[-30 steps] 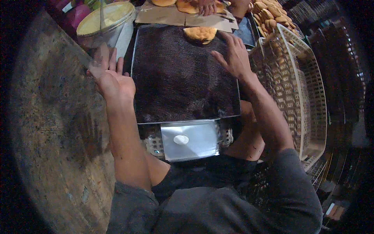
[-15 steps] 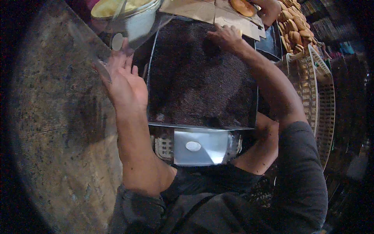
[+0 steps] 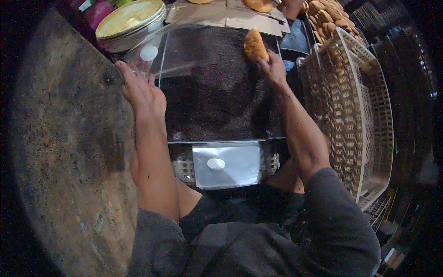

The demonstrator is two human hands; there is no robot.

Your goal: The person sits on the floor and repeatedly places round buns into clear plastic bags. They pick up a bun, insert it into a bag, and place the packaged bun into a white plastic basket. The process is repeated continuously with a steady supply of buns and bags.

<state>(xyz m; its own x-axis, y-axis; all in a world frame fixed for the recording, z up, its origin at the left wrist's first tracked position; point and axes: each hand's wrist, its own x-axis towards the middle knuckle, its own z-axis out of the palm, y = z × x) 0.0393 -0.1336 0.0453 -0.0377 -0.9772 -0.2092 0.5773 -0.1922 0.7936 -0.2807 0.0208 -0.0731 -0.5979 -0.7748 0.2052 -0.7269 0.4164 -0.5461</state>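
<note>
My right hand (image 3: 276, 70) grips a golden-brown bread roll (image 3: 254, 45), tilted up over the far right of a wide metal tray (image 3: 217, 141). Dark brown sprinkles (image 3: 217, 92) cover the tray in a layer. On the left, my left hand (image 3: 140, 90) holds a clear plastic bag (image 3: 173, 69) with a white oval spot (image 3: 148, 53), its fingers partly seen through the film. The bag spreads over the tray's far left corner. Below the tray's near edge, by my lap, lies a stack of clear bags (image 3: 235, 173) with a white oval on top.
A white bucket (image 3: 159, 21) of pale yellow cream stands far left. Cardboard (image 3: 254, 24) with rolls on it lies beyond the tray, near another person's hand (image 3: 291, 8). Right are a cream plastic crate (image 3: 339, 134) and a heap of rolls (image 3: 328, 17). A worn brown surface (image 3: 78, 152) spans the left.
My right hand has taken hold of a bread roll and come nearer over the tray. My left hand has turned, still with the bag. The view has shifted, showing more of the crate.
</note>
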